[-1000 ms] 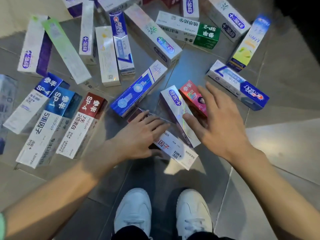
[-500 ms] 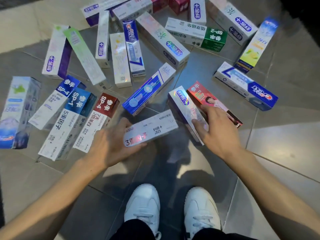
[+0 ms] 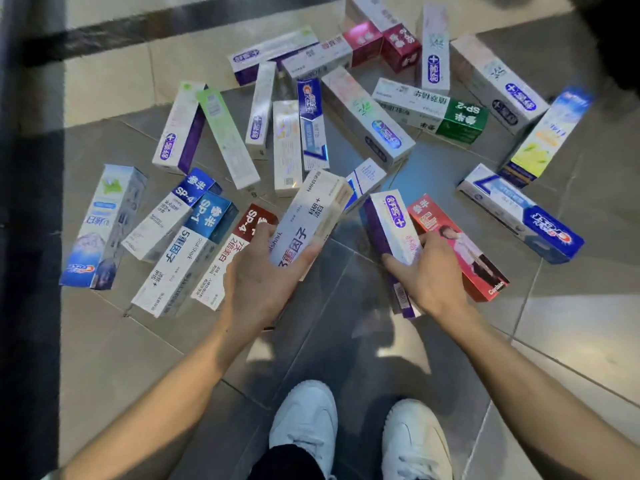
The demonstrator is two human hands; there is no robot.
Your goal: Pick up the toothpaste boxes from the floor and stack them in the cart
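At centre frame, the left hand grips a white box and the right hand a purple box; either long carton could slip from these low, end-on holds.

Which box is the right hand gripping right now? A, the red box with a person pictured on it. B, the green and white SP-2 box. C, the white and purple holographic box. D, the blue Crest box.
C: the right hand curls round the white and purple holographic box, while the red box lies beside it on the floor.
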